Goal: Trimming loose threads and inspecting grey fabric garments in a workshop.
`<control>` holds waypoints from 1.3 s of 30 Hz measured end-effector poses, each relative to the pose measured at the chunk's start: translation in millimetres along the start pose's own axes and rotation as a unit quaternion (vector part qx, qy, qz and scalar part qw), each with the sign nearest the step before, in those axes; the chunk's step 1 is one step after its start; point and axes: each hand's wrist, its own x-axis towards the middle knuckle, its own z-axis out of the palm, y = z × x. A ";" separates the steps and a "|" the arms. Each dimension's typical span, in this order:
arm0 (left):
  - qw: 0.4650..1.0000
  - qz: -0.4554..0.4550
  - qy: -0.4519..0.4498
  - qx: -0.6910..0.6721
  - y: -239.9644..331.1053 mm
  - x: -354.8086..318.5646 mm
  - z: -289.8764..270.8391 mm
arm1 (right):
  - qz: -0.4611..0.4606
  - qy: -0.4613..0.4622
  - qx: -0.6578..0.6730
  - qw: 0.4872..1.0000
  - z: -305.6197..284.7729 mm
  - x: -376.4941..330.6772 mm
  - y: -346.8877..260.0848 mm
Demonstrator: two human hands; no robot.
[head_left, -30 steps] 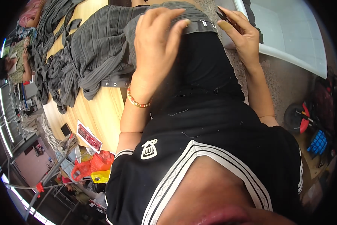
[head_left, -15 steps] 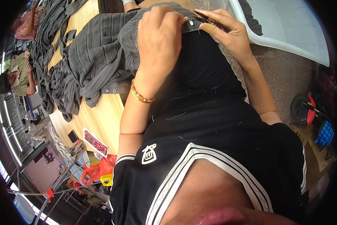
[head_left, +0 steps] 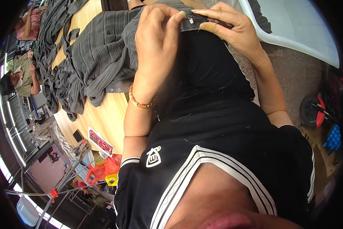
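A grey pleated garment [head_left: 102, 53] lies across a wooden table [head_left: 102, 118], its dark waistband [head_left: 198, 23] pulled toward me. My left hand [head_left: 158, 38] pinches the waistband at the zip between thumb and fingers; a beaded bracelet sits on that wrist. My right hand [head_left: 232, 32] grips the same waistband just to the right, fingers curled over its edge. The two hands nearly touch at the zip. My black top with white stripes fills the lower view.
More grey garments [head_left: 57, 57] are piled along the table's far left. Two other people [head_left: 16, 78] work at the far left. A small red-and-white packet [head_left: 100, 140] lies on the table edge. A white plastic tub [head_left: 301, 30] stands on the floor at upper right.
Both hands have drawn together on the waistband; my left hand went from lying flat over the cloth to pinching at the zip, and my right hand shifted left along the band.
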 end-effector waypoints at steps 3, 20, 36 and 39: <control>1.000 0.019 0.008 0.000 0.0 0.3 2.2 | -0.023 0.002 0.000 1.000 0.5 1.3 -1.4; 0.960 -0.088 0.086 -0.253 -18.8 -11.5 1.3 | -0.018 0.006 -0.053 0.998 -8.0 4.8 -10.2; 0.991 0.041 0.065 0.114 -17.4 -31.8 -11.2 | -0.001 0.008 -0.122 0.993 -9.7 -7.2 8.7; 0.995 -0.024 0.028 0.088 -31.6 -47.1 -20.6 | -0.002 -0.007 -0.110 0.994 -3.2 -8.0 7.5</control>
